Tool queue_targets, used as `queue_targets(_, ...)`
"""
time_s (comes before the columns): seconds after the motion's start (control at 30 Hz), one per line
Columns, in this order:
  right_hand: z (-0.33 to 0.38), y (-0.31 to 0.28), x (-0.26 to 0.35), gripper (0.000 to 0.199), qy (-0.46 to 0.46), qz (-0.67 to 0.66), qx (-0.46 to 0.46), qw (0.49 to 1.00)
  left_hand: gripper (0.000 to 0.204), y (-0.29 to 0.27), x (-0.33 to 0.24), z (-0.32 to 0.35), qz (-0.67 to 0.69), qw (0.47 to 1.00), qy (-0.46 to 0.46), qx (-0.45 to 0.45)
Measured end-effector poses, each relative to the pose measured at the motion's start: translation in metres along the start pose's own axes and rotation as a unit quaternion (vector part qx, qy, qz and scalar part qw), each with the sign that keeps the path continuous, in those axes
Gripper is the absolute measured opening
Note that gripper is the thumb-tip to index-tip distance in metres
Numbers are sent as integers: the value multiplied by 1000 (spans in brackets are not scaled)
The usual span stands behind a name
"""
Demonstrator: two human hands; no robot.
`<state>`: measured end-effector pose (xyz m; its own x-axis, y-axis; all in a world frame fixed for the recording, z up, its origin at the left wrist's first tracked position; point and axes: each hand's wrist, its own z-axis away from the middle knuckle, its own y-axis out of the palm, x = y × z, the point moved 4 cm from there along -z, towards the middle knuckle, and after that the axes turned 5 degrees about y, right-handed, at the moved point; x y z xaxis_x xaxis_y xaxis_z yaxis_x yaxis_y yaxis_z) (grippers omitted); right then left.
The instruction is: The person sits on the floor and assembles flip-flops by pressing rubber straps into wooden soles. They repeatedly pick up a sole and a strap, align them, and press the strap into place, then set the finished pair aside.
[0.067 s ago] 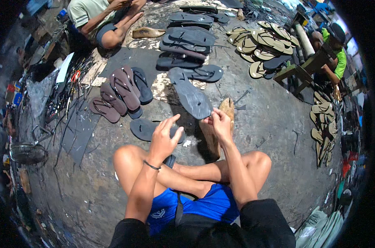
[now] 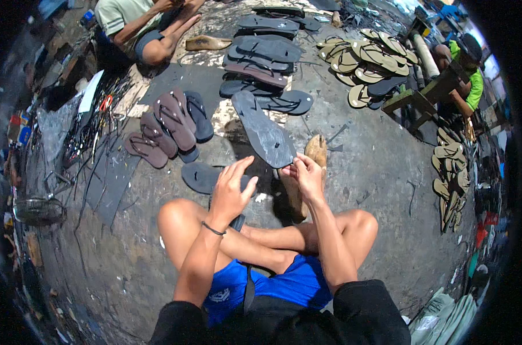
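Right hand (image 2: 308, 177) pinches the near end of a dark sandal sole (image 2: 262, 130), which slants up and away over the concrete floor (image 2: 364, 172). Left hand (image 2: 231, 190) hovers just beside it, fingers spread and holding nothing. A wooden foot form (image 2: 316, 150) stands touching the right hand, and brown sandals (image 2: 167, 123) lie well to the left.

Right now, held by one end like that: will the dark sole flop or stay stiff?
Probably fairly stiff: the dark sole juts out nearly straight from the right hand, pinched at one end only. Likely light, since fingertips alone carry it. The left hand hovers open beside it, adding no support.
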<state>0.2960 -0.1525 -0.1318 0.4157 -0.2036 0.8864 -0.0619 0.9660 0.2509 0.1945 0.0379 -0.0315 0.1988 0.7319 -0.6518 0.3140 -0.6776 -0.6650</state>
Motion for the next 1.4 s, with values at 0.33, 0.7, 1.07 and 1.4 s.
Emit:
queue_targets(0.33,158,12,59,30,-6,-74,176,982,52,-45,-67,30,-36,976,211,-30)
queue_targets(0.7,220,44,111,51,-308,278,407,814,47,-95,-114,115,277,957,10,88)
queue_targets(1.07,222,43,107,45,-318,292,412,803,50,-85,-110,116,284,957,3,59)
queue_targets(1.4,220,41,91,35,-288,185,359,868,41,-81,-109,111,255,964,13,77)
